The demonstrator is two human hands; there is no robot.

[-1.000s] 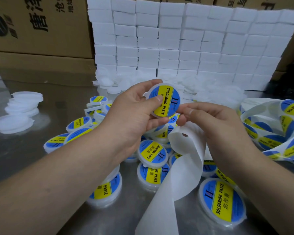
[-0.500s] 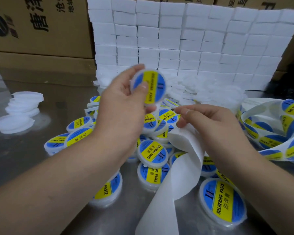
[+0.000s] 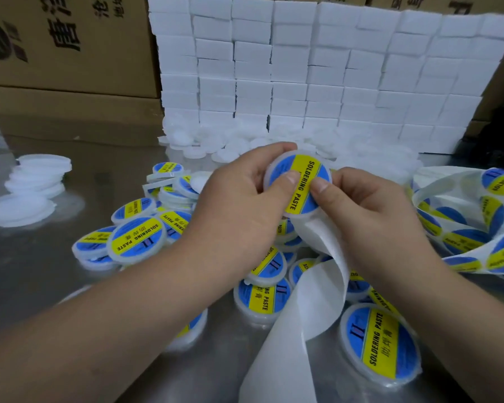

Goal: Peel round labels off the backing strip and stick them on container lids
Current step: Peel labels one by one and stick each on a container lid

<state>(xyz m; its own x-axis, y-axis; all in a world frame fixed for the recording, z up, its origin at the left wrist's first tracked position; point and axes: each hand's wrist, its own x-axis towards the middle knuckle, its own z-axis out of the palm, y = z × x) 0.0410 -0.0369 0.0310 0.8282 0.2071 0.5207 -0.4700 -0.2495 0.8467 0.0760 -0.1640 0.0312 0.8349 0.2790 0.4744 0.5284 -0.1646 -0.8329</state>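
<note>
Fingers (image 3: 274, 151) of the left hand (image 3: 239, 210) clamp a lid (image 3: 269, 173) above the tabletop (image 3: 41, 271). The right hand (image 3: 370, 216), gripping the backing strip (image 3: 312, 301), presses a thumb alongside. Smoothing the label (image 3: 304, 175) from centre outward should prevent bubbles.

Head-worn view, looking down, close over table (image 3: 56, 274)
</note>
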